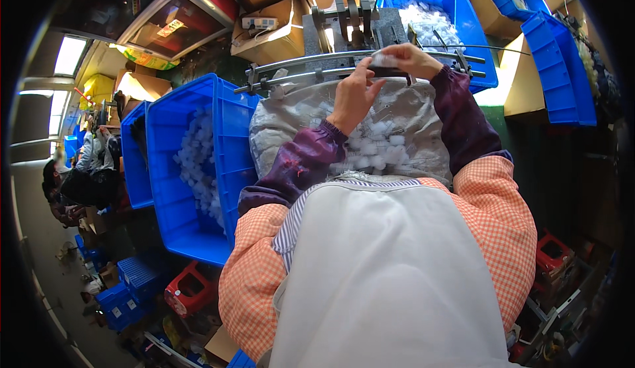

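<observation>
At left, a blue bin (231, 136) stands just beside the left sleeve (291, 166); an elbow swung outward could jar it and spill its white heap (198, 163). The left hand (358, 95) is partly open, thumb and forefinger apart near the rails (304, 61); whether it touches the white piece (381, 59) I cannot tell. That piece is up at the rails, before the machine (388, 29), apparently pinched by the right hand (408, 61). A weak pinch might drop it onto the cloth (281, 113) among many like it, and fingers so near the machine could be nipped if a part moves.

Counted leftward to right: two nearby blue bins, one red stool (188, 292), one cloth, two hands, one machine, one filled bin (473, 24) behind it; loose pieces are too many to count.
</observation>
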`<state>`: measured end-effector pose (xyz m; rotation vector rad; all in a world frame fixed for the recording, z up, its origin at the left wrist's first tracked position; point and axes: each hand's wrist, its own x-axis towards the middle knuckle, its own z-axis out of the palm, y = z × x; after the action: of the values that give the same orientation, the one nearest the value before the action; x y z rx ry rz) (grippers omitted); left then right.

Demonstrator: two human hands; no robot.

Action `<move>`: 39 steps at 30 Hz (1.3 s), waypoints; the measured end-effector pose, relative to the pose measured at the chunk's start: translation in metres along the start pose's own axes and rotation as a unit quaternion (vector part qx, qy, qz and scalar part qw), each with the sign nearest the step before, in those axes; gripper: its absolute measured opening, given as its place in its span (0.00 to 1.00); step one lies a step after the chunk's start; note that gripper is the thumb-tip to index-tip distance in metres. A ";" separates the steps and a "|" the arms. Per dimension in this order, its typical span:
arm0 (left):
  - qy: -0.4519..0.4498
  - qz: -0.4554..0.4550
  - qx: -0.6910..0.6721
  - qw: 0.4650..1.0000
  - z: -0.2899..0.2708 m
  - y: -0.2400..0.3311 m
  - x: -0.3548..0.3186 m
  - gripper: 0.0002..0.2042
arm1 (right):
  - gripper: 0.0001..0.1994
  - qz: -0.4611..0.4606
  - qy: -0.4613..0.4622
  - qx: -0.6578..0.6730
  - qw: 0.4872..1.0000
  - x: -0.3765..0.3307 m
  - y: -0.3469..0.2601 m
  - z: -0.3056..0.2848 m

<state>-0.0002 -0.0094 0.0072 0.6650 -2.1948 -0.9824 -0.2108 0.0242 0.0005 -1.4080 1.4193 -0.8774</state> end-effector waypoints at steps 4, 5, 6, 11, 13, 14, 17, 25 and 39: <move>-0.204 0.052 0.167 0.963 0.014 -0.020 -0.038 0.20 | 0.09 -0.008 0.328 -0.373 0.868 0.046 0.033 -0.009; -0.291 0.055 0.205 0.933 0.020 -0.026 -0.048 0.19 | 0.09 -0.007 0.333 -0.417 0.846 0.058 0.039 -0.007; -0.310 0.087 0.212 0.923 0.025 -0.029 -0.059 0.16 | 0.08 -0.002 0.340 -0.461 0.820 0.065 0.043 -0.006; -0.347 0.075 0.267 0.896 0.039 -0.037 -0.076 0.14 | 0.09 0.054 0.314 -0.534 0.783 0.081 0.046 -0.002; -0.362 0.030 0.259 0.895 0.038 -0.031 -0.073 0.14 | 0.09 0.049 0.307 -0.531 0.788 0.083 0.048 -0.002; -0.353 0.029 0.253 0.900 0.039 -0.033 -0.074 0.14 | 0.09 0.045 0.305 -0.530 0.790 0.085 0.048 -0.003; -0.334 0.029 0.237 0.912 0.042 -0.039 -0.078 0.13 | 0.09 0.021 0.313 -0.504 0.804 0.085 0.053 -0.005; -0.310 0.048 0.268 0.911 0.045 -0.040 -0.079 0.11 | 0.13 0.131 0.293 -0.491 0.810 0.084 0.047 -0.013; -0.270 0.125 0.317 0.900 0.038 -0.026 -0.072 0.10 | 0.14 0.150 0.331 -0.504 0.783 0.089 0.034 0.026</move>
<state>0.0260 0.0400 -0.0574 0.3797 -3.0485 -0.3082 -0.1908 -0.0577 -0.0512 -1.5617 2.8537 -0.3573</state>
